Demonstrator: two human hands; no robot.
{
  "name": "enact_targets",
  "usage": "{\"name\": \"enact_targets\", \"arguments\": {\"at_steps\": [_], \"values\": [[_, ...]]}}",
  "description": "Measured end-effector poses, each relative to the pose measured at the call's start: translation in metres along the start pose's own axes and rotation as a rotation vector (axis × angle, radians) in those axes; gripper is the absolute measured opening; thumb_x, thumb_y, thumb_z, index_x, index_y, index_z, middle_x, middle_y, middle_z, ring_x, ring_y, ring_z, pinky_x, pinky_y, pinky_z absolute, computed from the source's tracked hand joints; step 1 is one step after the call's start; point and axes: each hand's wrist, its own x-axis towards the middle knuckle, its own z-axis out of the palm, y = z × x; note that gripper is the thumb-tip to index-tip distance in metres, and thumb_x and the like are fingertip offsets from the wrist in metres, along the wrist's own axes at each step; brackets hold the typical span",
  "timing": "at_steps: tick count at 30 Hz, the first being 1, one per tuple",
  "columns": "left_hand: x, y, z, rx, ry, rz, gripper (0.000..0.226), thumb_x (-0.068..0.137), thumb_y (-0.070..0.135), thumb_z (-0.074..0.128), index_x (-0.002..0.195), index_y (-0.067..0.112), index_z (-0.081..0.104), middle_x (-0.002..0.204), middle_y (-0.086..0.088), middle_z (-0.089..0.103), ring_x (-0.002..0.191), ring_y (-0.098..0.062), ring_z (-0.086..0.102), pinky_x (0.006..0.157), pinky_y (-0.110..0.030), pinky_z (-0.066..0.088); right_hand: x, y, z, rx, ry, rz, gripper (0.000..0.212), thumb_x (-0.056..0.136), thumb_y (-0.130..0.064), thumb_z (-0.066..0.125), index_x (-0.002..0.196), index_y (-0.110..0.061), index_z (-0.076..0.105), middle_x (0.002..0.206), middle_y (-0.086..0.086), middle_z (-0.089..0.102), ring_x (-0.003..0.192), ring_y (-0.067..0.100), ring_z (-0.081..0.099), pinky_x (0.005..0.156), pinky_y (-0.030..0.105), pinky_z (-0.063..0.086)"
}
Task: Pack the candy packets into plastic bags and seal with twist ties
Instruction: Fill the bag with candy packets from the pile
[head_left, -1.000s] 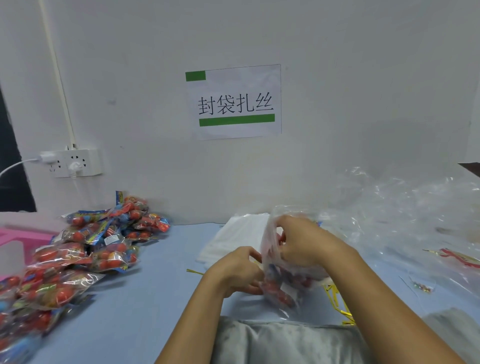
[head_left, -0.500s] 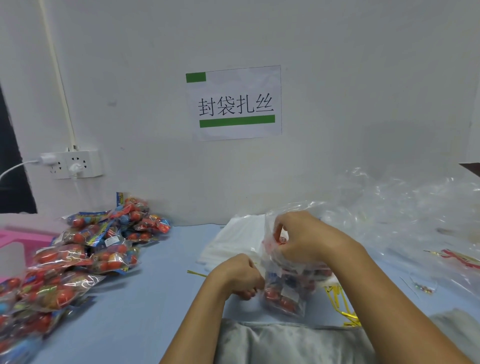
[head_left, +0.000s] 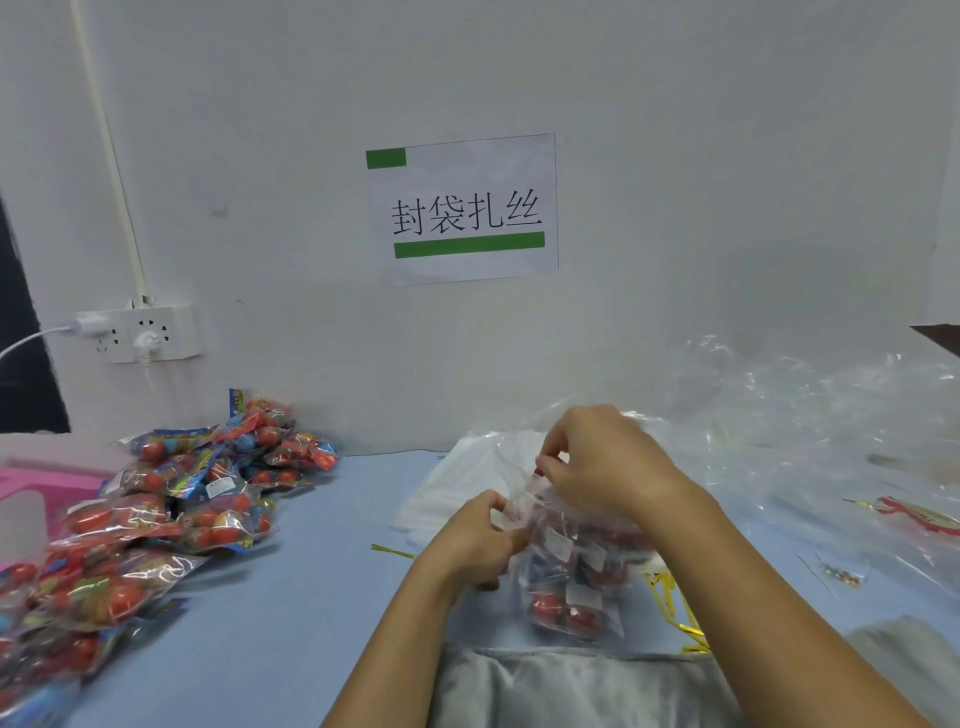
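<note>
Lower centre of frame: our left hand (head_left: 475, 540) and right hand (head_left: 597, 462) both pinch the neck of the plastic bag (head_left: 571, 587) of candy packets, held over the worktop (head_left: 311, 597). Advice: gather neck tightly, expel air before tying; twist ties (head_left: 675, 608) lie just right.

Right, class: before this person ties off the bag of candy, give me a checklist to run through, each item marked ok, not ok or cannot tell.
1. Candy packets inside the plastic bag: ok.
2. Left hand grips the bag's neck: ok.
3. Right hand holds the bag's top: ok.
4. Twist tie already in a hand: cannot tell.
5. Spare gold twist ties lie beside the bag: ok.
6. More candy packets waiting on the left: ok.
</note>
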Motion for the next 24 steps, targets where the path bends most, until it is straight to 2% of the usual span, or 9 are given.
{"name": "enact_targets", "arguments": {"at_steps": [3,7,12,14,16,18,20,22,24], "values": [[0.003,-0.005,0.001,0.015,0.022,-0.042,0.021,0.097,0.024,0.063,0.112,0.012,0.057,0.085,-0.006,0.059,0.071,-0.017,0.053,0.064,-0.025,0.053,0.003,0.003,-0.006,-0.015,0.093,0.079,0.016,0.088,-0.009,0.059,0.083,-0.009,0.074,0.086,0.011,0.069,0.075,0.029,0.065,0.071,0.042,0.061],[0.005,-0.004,0.0,0.032,0.046,-0.048,0.016,0.096,0.026,0.065,0.105,0.015,0.06,0.086,-0.004,0.063,0.073,-0.015,0.059,0.062,-0.022,0.056,0.0,0.007,-0.011,-0.031,-0.016,0.145,0.023,0.082,0.001,0.066,0.102,-0.008,0.072,0.102,0.012,0.066,0.083,0.028,0.065,0.075,0.04,0.061],[0.003,0.001,-0.004,0.041,0.056,-0.047,0.021,0.094,0.026,0.066,0.11,0.02,0.054,0.096,-0.006,0.063,0.08,-0.017,0.061,0.067,-0.026,0.059,0.001,0.003,-0.013,0.013,0.062,-0.032,0.04,0.082,-0.002,0.075,0.116,-0.023,0.069,0.116,-0.001,0.058,0.094,0.015,0.056,0.077,0.027,0.052],[0.002,0.002,-0.007,0.015,0.056,-0.052,0.032,0.094,0.024,0.067,0.12,0.02,0.048,0.105,-0.007,0.061,0.085,-0.017,0.064,0.063,-0.023,0.058,0.001,-0.002,-0.012,0.109,0.047,-0.114,0.03,0.088,-0.002,0.067,0.111,-0.019,0.074,0.113,-0.001,0.065,0.088,0.012,0.062,0.077,0.024,0.053],[0.0,0.006,-0.009,0.021,0.057,-0.079,0.034,0.095,0.023,0.065,0.122,0.016,0.045,0.113,-0.008,0.061,0.084,-0.016,0.067,0.06,-0.022,0.058,-0.001,-0.007,-0.006,0.149,-0.069,-0.104,0.026,0.091,-0.003,0.056,0.106,-0.014,0.075,0.107,0.005,0.069,0.083,0.02,0.07,0.077,0.035,0.06],[0.0,0.008,-0.009,0.061,0.049,-0.087,0.017,0.097,0.022,0.063,0.104,0.011,0.053,0.106,-0.009,0.065,0.08,-0.017,0.07,0.065,-0.025,0.061,-0.002,-0.008,0.0,0.09,-0.161,-0.06,0.024,0.087,-0.002,0.051,0.096,-0.006,0.073,0.099,0.013,0.07,0.083,0.035,0.069,0.075,0.047,0.061],[0.0,0.008,-0.006,0.076,0.015,-0.098,0.015,0.096,0.021,0.064,0.089,0.009,0.06,0.092,-0.01,0.067,0.077,-0.021,0.071,0.073,-0.03,0.063,0.0,-0.005,0.002,0.04,-0.189,0.001,0.016,0.087,-0.004,0.051,0.081,-0.005,0.066,0.087,0.013,0.065,0.072,0.034,0.065,0.07,0.04,0.06],[-0.001,0.005,-0.001,0.124,-0.019,-0.105,0.02,0.094,0.022,0.068,0.09,0.003,0.067,0.09,-0.013,0.069,0.081,-0.025,0.069,0.079,-0.033,0.061,0.001,-0.005,0.0,0.019,-0.188,0.031,0.027,0.089,-0.005,0.051,0.064,-0.01,0.045,0.071,0.008,0.048,0.054,0.025,0.046,0.051,0.027,0.042],[-0.001,0.002,0.002,0.169,-0.036,-0.106,0.02,0.091,0.018,0.069,0.078,0.003,0.071,0.081,-0.009,0.064,0.077,-0.024,0.06,0.078,-0.033,0.054,0.0,-0.005,-0.001,0.005,-0.197,0.058,0.033,0.09,-0.005,0.052,0.061,-0.012,0.038,0.066,0.006,0.04,0.049,0.02,0.036,0.043,0.025,0.03]]}}
